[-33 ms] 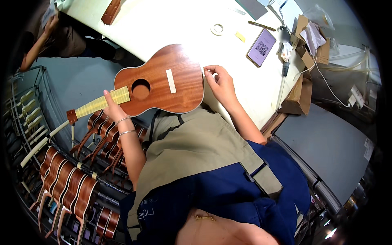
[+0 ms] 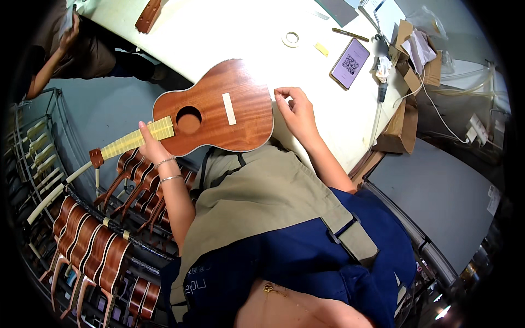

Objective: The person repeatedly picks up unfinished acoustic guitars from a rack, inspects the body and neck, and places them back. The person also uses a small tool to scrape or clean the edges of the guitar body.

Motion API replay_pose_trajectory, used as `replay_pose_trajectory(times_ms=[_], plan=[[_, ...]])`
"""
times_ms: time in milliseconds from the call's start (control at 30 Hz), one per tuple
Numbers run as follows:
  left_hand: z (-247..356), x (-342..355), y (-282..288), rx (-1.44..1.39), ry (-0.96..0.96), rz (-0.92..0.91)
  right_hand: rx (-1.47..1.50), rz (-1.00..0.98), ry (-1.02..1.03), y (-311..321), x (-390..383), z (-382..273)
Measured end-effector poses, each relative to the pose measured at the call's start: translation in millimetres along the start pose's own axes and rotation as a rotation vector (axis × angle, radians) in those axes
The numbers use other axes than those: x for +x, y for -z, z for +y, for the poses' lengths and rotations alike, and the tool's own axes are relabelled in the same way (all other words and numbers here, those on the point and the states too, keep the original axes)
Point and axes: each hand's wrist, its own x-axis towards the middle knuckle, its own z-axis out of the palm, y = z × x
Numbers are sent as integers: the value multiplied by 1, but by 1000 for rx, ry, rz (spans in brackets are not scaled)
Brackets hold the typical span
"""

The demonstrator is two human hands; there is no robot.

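Note:
A brown ukulele without strings lies face up, its body partly over the table edge and its neck pointing left. Yellowish tape covers the fretboard, and a pale strip sits where a bridge would be. My left hand is closed round the neck near the body, thumb on top. Just off the ukulele's right end is my right hand, fingers curled, with thumb and forefinger pinched together; whatever they hold, if anything, is too small to make out.
On the white table are a tape roll, a yellow scrap, a pen, a phone and a brown headstock-like piece. Racked instrument bodies stand lower left. Another person's hand holds something upper left. Cardboard boxes stand right.
My right hand has shifted very slightly right, its fingertips a little farther from the ukulele's edge. At upper left, the other person's hand and the thing in it have moved a little.

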Motion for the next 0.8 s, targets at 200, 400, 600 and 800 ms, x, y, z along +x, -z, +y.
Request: replay_pose_trajectory(times_ms=[200, 400, 600, 800], plan=[[-3, -12, 8, -23, -8, 45, -28, 3, 66, 0, 6, 3], [-1, -26, 9, -34, 14, 78, -209, 41, 209, -9, 9, -6], [-7, -20, 14, -8, -30, 84, -297, 84, 289, -17, 24, -9], [-7, -20, 14, 36, -51, 122, -369, 42, 227, -13, 9, -5]])
